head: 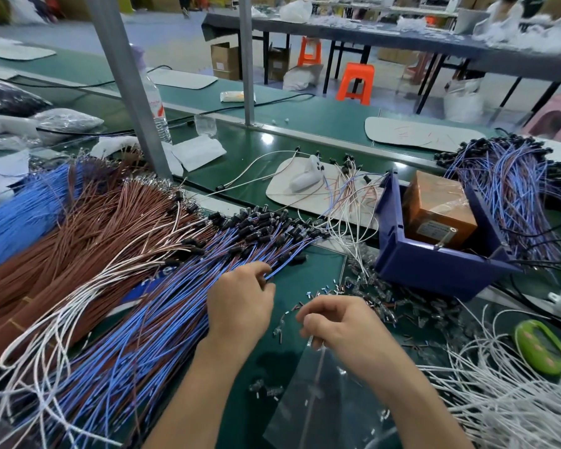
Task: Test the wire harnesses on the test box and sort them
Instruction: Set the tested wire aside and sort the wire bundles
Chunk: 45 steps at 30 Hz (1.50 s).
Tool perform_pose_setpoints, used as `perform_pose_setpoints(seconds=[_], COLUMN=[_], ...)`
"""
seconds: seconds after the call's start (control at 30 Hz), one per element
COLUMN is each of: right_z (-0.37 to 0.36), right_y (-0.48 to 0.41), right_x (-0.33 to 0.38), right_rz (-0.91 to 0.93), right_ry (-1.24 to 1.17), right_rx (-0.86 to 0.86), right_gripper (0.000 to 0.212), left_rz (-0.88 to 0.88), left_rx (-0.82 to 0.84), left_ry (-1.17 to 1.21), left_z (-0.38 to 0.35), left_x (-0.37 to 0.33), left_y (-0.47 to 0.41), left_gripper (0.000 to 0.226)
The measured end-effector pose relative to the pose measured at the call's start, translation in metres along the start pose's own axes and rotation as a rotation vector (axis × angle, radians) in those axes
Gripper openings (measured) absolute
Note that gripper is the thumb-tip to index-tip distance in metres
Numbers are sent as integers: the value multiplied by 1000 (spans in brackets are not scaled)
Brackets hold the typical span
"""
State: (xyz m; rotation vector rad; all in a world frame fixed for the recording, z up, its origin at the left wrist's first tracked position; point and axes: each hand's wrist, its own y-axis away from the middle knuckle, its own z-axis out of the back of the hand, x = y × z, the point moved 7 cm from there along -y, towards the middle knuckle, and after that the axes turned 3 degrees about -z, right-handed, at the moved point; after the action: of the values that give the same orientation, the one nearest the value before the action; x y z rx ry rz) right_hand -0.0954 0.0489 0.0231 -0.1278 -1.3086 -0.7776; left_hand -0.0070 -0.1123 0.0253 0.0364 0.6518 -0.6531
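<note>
Green bench (305, 147): our blue-brown harness pile (175, 303) runs near-left to far-right, black connectors at the far end. Our left hand (240, 306) pinches its wires. Our right hand (337, 322), fingers curled narrow, grips a clear bag (321, 384).

Two hands (240, 306), two orange stools (355, 82), one blue bin (434, 270), one water bottle (157, 108).

Left hand (240, 306) fingertips buried in blue-brown harness pile (162, 303), grip unclear. Right hand (334, 322) curled, contents hidden. Orange box (434, 205) label too small to read, lower part hidden by blue bin (434, 267). Far background blurred. White wires (499, 393) cut off at right, near edge.
</note>
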Motion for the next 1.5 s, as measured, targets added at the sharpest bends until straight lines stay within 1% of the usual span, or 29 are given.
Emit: perform_pose_setpoints(seconds=[0.07,0.1,0.13,0.2,0.27,0.33,0.43,0.5,0.63,0.73,0.83,0.93,1.0,1.07,1.13,1.17,1.23,1.3,1.4,1.5], right_z=[2,2,2,2,3,3,4,3,-1,-6,-11,-11,-11,-4,6,12,27,42,63,81], right_y=[-3,-6,-8,-15,-24,-34,-49,-58,-73,-79,-82,-83,-81,-75,-66,-60,-46,-31,-12,2], right_x=[-1,-1,-1,0,0,-2,-1,1,6,12,18,22,26,33,38,40,44,51,57,54], right_rz=[-13,-18,-27,-52,-76,-103,-137,-136,-127,-100,-90,-87,-79,-61,-40,-31,-4,50,136,179], right_ry=[12,16,21,33,32,-5,-120,-171,-274,-254,-225,-250,-369,-520,-686,-796,-1013,-1106,-1079,-924], right_rx=[-2,-5,-10,-25,-52,-88,-132,-147,-173,-167,-188,-231,-231,-255,-277,-271,-241,-183,-168,-232], right_gripper=[26,28,27,22,17,21,26,24,16,16,23,23,22,20,20,19,18,21,33,34], left_rz=[-34,-59,-81,-98,-90,-38,72,116,166,160,133,113,93,95,115,134,167,173,234,281], left_rx=[-42,-31,-16,-6,-23,-2,83,112,92,49,16,7,43,149,255,290,329,363,367,342], left_ry=[-106,-169,-238,-369,-402,-303,-159,-75,105,228,186,200,315,515,649,685,723,713,720,664], left_z=[1,0,-2,-4,-3,-4,-5,-5,2,10,16,17,15,10,6,5,7,13,22,34], left_x=[4,5,4,-1,-4,0,10,15,17,13,9,5,2,-2,-4,0,12,29,53,66], left_y=[-8,-11,-14,-18,-20,-25,-28,-28,-26,-21,-18,-15,-12,-8,-1,2,9,14,14,10], left_gripper=[38,40,38,26,19,18,14,18,22,24,25,14,15,23,33,32,22,22,28,22])
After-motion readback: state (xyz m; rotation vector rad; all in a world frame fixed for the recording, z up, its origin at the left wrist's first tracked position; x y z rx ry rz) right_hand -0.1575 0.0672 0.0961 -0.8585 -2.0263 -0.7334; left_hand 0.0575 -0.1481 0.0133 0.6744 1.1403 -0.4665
